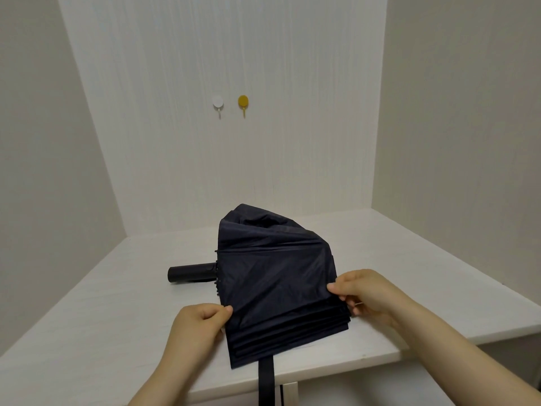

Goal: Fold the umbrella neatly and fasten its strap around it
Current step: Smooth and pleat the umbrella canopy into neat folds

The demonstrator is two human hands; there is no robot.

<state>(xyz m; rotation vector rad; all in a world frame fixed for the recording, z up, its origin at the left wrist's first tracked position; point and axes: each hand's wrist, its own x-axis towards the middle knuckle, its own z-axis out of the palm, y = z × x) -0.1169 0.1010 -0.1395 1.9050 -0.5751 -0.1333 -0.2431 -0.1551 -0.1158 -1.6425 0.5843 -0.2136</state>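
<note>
A collapsed navy umbrella (275,276) lies on the white table (117,312), its black handle (191,272) pointing left. Its fabric panels are stacked in flat pleats toward the near table edge, while the far part still puffs up loosely. The black strap (266,382) hangs down over the table's front edge from under the pleats. My left hand (199,323) pinches the left edge of the top fabric panel between thumb and fingers. My right hand (366,294) pinches the right edge of the same panel.
The table sits in a corner with walls on the left, back and right. Two small hooks, one white (218,103) and one yellow (243,103), are stuck on the back wall. The table's front edge runs just below the umbrella.
</note>
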